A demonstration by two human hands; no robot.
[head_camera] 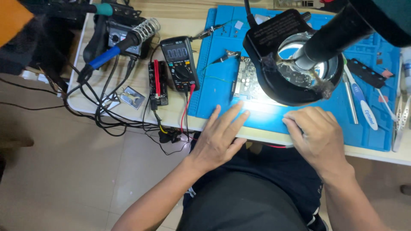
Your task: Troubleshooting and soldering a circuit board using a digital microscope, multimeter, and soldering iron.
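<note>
Two bare hands are resting at the near edge of a table (141,109), seen from a head camera looking down. The left hand (218,139), at lower centre of the frame, is lying flat with its fingers (233,113) spread wide, the tips touching the front edge of a blue work mat (222,64); it is holding nothing. The right hand (314,134), at lower right of centre, is lying palm down on the same mat edge with its fingers (293,124) curled narrow and close together; whether anything is pinched beneath them cannot be told.

Just above both hands, in the upper centre, a green circuit board (247,79) is lying on the mat, partly covered by a black ring magnifier lamp (274,87) that is casting bright light on the mat. A black microscope tube (338,32) is slanting in from the upper right over the lamp.

Left of the mat, a black multimeter (180,62) is lying on the table with red and black leads trailing off the edge. Farther to the upper left, a blue-handled soldering iron (107,55) is sitting in a coil stand (145,29). At the right of the mat, a white toothbrush (359,96) is lying near metal tweezers (400,117).
</note>
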